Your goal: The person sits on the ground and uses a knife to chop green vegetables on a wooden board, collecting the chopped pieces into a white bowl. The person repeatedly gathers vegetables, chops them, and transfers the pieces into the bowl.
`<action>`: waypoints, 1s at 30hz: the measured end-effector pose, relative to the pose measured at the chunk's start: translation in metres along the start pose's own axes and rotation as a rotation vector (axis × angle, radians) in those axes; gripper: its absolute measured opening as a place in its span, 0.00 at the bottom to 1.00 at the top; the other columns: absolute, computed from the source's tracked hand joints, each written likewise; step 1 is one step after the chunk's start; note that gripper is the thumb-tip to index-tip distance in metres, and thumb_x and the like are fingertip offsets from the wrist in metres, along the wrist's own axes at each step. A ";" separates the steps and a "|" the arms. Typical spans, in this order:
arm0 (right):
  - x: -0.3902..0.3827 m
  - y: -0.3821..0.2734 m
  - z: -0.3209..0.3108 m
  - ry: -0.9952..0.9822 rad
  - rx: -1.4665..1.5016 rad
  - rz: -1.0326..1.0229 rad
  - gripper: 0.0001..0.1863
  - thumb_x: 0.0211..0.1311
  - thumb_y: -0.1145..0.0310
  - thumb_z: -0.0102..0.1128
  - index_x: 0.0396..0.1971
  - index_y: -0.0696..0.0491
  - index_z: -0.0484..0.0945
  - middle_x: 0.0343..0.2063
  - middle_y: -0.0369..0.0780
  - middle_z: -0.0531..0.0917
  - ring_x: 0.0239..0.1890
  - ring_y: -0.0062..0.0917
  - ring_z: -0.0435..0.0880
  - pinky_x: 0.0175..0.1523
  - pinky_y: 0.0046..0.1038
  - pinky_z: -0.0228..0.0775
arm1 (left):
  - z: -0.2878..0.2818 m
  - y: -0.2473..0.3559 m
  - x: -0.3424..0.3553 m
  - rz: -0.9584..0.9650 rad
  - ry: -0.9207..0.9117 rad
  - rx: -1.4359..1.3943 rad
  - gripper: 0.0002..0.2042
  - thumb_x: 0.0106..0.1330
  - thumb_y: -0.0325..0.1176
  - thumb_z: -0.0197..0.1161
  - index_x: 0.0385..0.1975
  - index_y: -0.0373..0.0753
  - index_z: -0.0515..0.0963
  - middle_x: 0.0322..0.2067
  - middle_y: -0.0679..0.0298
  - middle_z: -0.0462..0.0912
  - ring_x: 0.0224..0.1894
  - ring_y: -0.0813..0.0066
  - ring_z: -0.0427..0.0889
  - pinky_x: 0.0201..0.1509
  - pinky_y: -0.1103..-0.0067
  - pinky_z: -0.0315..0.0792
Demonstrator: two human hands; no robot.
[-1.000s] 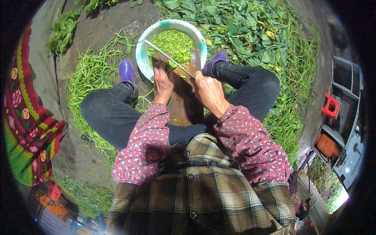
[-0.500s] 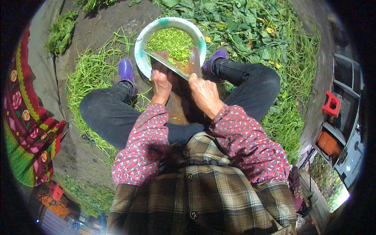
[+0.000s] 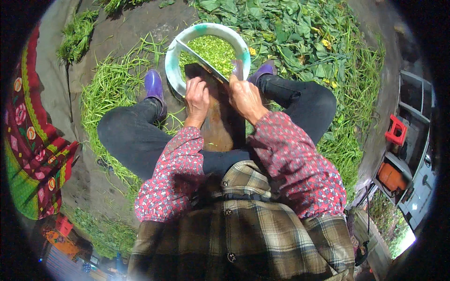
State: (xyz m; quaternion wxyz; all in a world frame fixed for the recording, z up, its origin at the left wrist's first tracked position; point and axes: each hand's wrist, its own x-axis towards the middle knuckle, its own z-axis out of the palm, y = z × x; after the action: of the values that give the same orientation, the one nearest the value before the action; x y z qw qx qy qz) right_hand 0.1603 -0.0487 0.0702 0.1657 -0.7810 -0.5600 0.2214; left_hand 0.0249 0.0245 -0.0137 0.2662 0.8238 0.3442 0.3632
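Note:
A cleaver (image 3: 201, 58) with a long blade crosses the round white and green basin (image 3: 170, 63), and my right hand (image 3: 245, 98) is wrapped round its handle. Chopped green pieces (image 3: 213, 48) fill the basin below the blade. My left hand (image 3: 197, 99) is closed, its fingers curled over the left side of a brown wooden board (image 3: 214, 126); whatever is in those fingers is hidden. From between my legs the board runs to the basin, its far end reaching over the near rim.
Long green stalks (image 3: 110, 86) lie in a heap on the left. Leafy vines (image 3: 290, 35) cover the ground at the far right. My purple boots (image 3: 153, 86) flank the basin. A red stool (image 3: 396, 130) stands at the right edge, a patterned red cloth (image 3: 40, 154) at the left.
The blade has tipped up more on edge above the basin. Green pieces that lay at the board's far end no longer show there. My left hand has shifted slightly toward me.

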 end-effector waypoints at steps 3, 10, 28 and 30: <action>-0.018 -0.015 -0.018 -0.084 -0.074 0.011 0.03 0.48 0.77 0.48 0.24 0.60 0.67 0.16 0.51 0.77 0.21 0.45 0.79 0.24 0.40 0.70 | -0.002 -0.005 -0.007 -0.047 -0.088 0.048 0.07 0.45 0.17 0.53 0.26 0.30 0.72 0.34 0.49 0.73 0.39 0.50 0.72 0.43 0.66 0.68; -0.019 -0.018 0.012 -0.075 -0.092 -0.018 0.05 0.47 0.76 0.51 0.25 0.59 0.66 0.15 0.50 0.76 0.21 0.46 0.78 0.25 0.42 0.69 | 0.001 -0.019 -0.017 0.018 -0.032 0.108 0.07 0.37 0.17 0.49 0.19 0.30 0.68 0.25 0.50 0.68 0.31 0.48 0.69 0.36 0.61 0.65; -0.014 0.016 -0.004 0.024 0.249 0.064 0.08 0.54 0.71 0.57 0.24 0.60 0.69 0.14 0.53 0.72 0.20 0.48 0.75 0.24 0.39 0.65 | -0.009 0.000 -0.009 -0.072 -0.035 0.062 0.10 0.44 0.17 0.59 0.28 0.33 0.74 0.35 0.56 0.74 0.40 0.57 0.72 0.44 0.70 0.68; -0.018 0.020 0.002 -0.022 0.262 0.077 0.10 0.54 0.69 0.57 0.23 0.59 0.69 0.15 0.53 0.74 0.22 0.49 0.76 0.27 0.43 0.67 | -0.010 0.005 -0.011 -0.110 -0.036 0.074 0.09 0.44 0.17 0.59 0.27 0.33 0.74 0.35 0.57 0.74 0.40 0.58 0.72 0.44 0.70 0.68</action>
State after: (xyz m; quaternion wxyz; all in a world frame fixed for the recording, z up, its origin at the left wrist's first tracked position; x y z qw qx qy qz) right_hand 0.1708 -0.0725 0.0613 0.2516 -0.7711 -0.4977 0.3072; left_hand 0.0133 0.0151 -0.0089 0.2613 0.8193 0.3973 0.3203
